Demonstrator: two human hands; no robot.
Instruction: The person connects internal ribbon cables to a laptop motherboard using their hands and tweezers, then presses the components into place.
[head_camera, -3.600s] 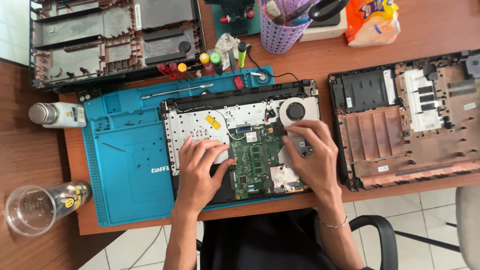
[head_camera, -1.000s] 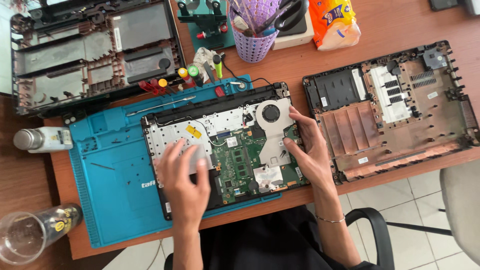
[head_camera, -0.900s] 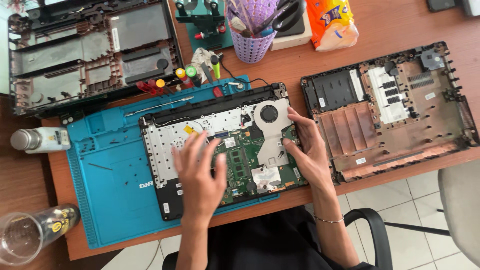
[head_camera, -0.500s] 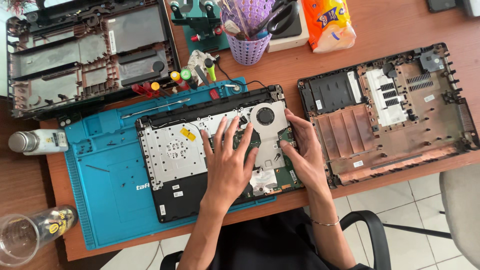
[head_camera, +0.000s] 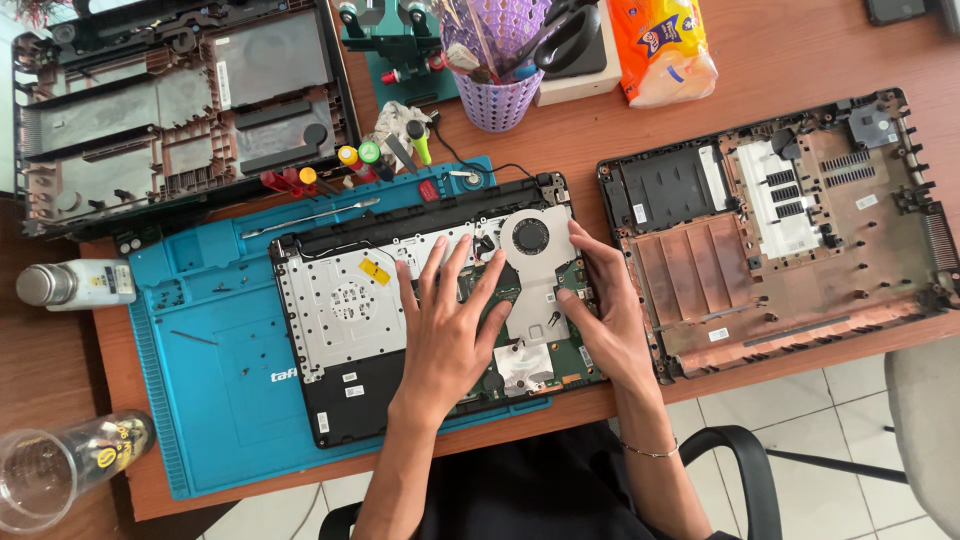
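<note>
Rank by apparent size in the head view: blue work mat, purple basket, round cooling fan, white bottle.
1. Blue rubber work mat
2. Purple woven plastic basket
3. White plastic bottle and round grey cooling fan look alike; unranked.

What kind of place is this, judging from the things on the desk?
Probably an electronics repair bench. An opened laptop with its circuit board bare lies on a blue repair mat, two more stripped laptop shells lie beside it, and screwdrivers lie above the mat.

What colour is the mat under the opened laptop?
The work mat is bright blue, clear in the head view.
</note>
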